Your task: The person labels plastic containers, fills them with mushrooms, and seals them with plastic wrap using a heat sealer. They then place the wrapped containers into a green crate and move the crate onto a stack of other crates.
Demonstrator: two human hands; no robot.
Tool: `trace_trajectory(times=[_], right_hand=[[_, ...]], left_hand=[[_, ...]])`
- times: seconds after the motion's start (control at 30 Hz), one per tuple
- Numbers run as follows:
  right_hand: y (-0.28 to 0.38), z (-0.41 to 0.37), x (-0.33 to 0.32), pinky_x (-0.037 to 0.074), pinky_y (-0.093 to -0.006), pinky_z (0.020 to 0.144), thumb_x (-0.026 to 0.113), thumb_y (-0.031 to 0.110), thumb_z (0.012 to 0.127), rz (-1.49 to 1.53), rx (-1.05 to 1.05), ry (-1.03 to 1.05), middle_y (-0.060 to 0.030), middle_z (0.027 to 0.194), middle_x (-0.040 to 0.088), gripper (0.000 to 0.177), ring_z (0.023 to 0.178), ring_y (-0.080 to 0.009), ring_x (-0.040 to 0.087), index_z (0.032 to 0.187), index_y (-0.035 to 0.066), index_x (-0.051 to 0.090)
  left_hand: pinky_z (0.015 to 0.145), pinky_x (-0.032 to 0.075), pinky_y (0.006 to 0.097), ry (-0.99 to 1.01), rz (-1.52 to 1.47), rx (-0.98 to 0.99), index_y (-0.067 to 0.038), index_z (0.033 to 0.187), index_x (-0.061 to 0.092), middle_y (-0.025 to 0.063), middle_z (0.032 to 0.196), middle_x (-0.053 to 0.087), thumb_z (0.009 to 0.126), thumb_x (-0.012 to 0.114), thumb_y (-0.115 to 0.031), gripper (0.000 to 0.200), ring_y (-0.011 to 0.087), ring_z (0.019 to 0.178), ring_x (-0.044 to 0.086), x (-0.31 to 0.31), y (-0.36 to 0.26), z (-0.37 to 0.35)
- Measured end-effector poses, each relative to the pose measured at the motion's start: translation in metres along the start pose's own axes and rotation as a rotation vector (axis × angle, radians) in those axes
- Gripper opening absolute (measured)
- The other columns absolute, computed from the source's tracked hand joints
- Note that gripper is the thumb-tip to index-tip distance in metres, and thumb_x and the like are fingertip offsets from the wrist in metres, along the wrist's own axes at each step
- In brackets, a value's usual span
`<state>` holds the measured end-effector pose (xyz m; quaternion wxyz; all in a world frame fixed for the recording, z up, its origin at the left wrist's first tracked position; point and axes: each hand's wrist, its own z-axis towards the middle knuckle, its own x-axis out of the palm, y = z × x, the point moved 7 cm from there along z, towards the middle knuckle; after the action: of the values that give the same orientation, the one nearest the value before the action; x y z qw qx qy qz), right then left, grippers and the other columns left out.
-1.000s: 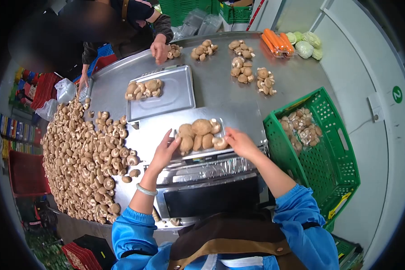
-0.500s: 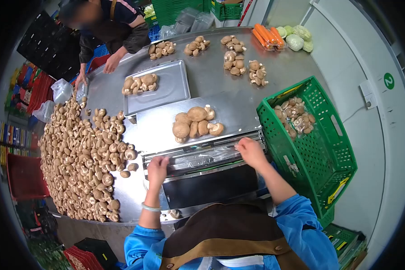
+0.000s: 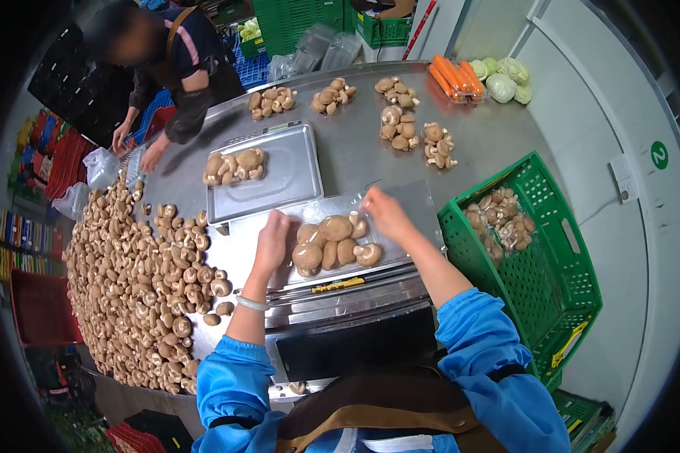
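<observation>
Clear plastic film [image 3: 389,260] stretches over a group of brown mushrooms [image 3: 336,240] on the metal plate of a wrapping machine [image 3: 355,343]. My left hand [image 3: 274,240] is closed on the film's left side, just left of the mushrooms. At the far right corner of the film, my right hand [image 3: 384,211] pinches it, with its fingertips beyond the mushrooms. Beyond my left hand, more mushrooms [image 3: 234,166] sit on a shallow metal tray [image 3: 295,177].
A large heap of loose mushrooms [image 3: 140,294] covers the table's left side. Mushroom groups [image 3: 398,127] stand at the back, near carrots [image 3: 457,79] and cabbages [image 3: 502,87]. On the right, a green crate [image 3: 521,272] holds wrapped mushrooms [image 3: 502,219]. A co-worker's hands [image 3: 153,155] are at back left.
Both my hands have moved away from my body, drawing film from the machine's front over the mushrooms. The co-worker's hands have shifted slightly at the plastic container.
</observation>
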<state>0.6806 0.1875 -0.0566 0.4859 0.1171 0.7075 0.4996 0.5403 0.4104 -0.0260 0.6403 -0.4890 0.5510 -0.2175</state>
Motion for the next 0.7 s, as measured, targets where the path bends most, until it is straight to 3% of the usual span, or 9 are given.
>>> trace_trajectory(times=[0.1, 0.2, 0.27, 0.3, 0.4, 0.43, 0.57, 0.67, 0.7], right_hand=[[0.011, -0.016, 0.007, 0.047, -0.0398, 0.075, 0.054, 0.023, 0.094, -0.087, 0.028, 0.14, -0.0157, 0.085, 0.063, 0.022, 0.084, -0.0291, 0.062, 0.095, 0.001, 0.051], [0.013, -0.055, 0.008, 0.046, -0.0392, 0.078, 0.053, 0.027, 0.094, 0.163, 0.145, 0.281, -0.0149, 0.089, 0.062, 0.026, 0.088, -0.0304, 0.06, 0.096, 0.001, 0.055], [0.021, -0.08, 0.006, 0.045, -0.0375, 0.082, 0.052, 0.029, 0.095, 0.183, -0.058, 0.231, -0.0138, 0.094, 0.06, 0.03, 0.094, -0.0286, 0.058, 0.095, 0.0, 0.059], [0.019, -0.094, 0.009, 0.043, -0.0373, 0.084, 0.051, 0.026, 0.096, 0.218, -0.03, 0.262, -0.0139, 0.101, 0.058, 0.029, 0.098, -0.0297, 0.056, 0.094, -0.001, 0.06], [0.042, -0.105, 0.0, 0.043, -0.0377, 0.084, 0.048, 0.025, 0.097, 0.089, -0.212, 0.105, -0.0147, 0.098, 0.059, 0.031, 0.095, -0.0307, 0.055, 0.094, -0.003, 0.059], [0.044, -0.107, 0.002, 0.043, -0.0391, 0.075, 0.044, 0.026, 0.099, 0.159, -0.189, 0.061, -0.0173, 0.086, 0.058, 0.032, 0.083, -0.0328, 0.056, 0.091, -0.002, 0.057], [0.096, -0.134, -0.035, 0.04, -0.0394, 0.057, 0.045, 0.029, 0.099, 0.213, -0.023, 0.028, -0.0188, 0.063, 0.049, 0.037, 0.057, -0.0333, 0.047, 0.079, -0.001, 0.05], [0.117, -0.165, -0.05, 0.041, -0.0369, 0.056, 0.045, 0.031, 0.1, 0.23, -0.026, 0.09, -0.0161, 0.062, 0.049, 0.04, 0.055, -0.0266, 0.047, 0.078, -0.002, 0.051], [0.117, -0.179, -0.048, 0.04, -0.0315, 0.056, 0.046, 0.029, 0.1, 0.272, 0.028, 0.154, -0.0091, 0.062, 0.047, 0.036, 0.057, -0.016, 0.044, 0.082, -0.002, 0.051]], left_hand=[[0.076, 0.047, 0.0311, 0.142, -0.134, -0.088, -0.003, 0.098, 0.053, 0.0076, 0.085, 0.059, 0.098, 0.048, -0.017, 0.015, 0.0153, 0.079, 0.056, 0.018, 0.022, -0.007], [0.077, 0.046, 0.029, 0.275, -0.425, -0.152, -0.001, 0.097, 0.056, 0.0025, 0.09, 0.06, 0.096, 0.053, -0.013, 0.013, 0.0105, 0.085, 0.054, 0.021, 0.014, -0.038], [0.079, 0.046, 0.0298, 0.344, -0.295, -0.194, 0.001, 0.092, 0.058, 0.0039, 0.087, 0.06, 0.097, 0.052, -0.016, 0.019, 0.0121, 0.086, 0.054, 0.023, 0.02, -0.062], [0.078, 0.046, 0.0318, 0.304, -0.165, 0.025, 0.002, 0.087, 0.059, 0.0091, 0.085, 0.061, 0.098, 0.05, -0.019, 0.025, 0.0193, 0.083, 0.056, 0.019, 0.009, -0.07], [0.074, 0.045, 0.0339, 0.179, 0.153, 0.272, 0.003, 0.085, 0.059, 0.0154, 0.085, 0.06, 0.098, 0.048, -0.022, 0.03, 0.0274, 0.08, 0.057, 0.01, -0.019, -0.085], [0.067, 0.045, 0.0352, 0.128, 0.203, 0.198, 0.003, 0.085, 0.058, 0.0178, 0.08, 0.06, 0.097, 0.047, -0.021, 0.03, 0.0318, 0.072, 0.056, 0.008, -0.025, -0.091], [0.057, 0.042, 0.0334, 0.037, 0.036, 0.064, 0.005, 0.081, 0.059, 0.0138, 0.063, 0.054, 0.098, 0.045, -0.018, 0.032, 0.0235, 0.056, 0.051, -0.019, -0.084, -0.126], [0.054, 0.038, 0.029, 0.183, -0.008, -0.13, 0.003, 0.078, 0.06, 0.0077, 0.059, 0.048, 0.1, 0.045, -0.022, 0.036, 0.0119, 0.056, 0.043, -0.028, -0.091, -0.164], [0.054, 0.037, 0.0283, 0.213, -0.092, -0.163, 0.003, 0.08, 0.061, 0.0054, 0.059, 0.047, 0.1, 0.046, -0.024, 0.037, 0.0099, 0.058, 0.041, -0.022, -0.084, -0.177]])
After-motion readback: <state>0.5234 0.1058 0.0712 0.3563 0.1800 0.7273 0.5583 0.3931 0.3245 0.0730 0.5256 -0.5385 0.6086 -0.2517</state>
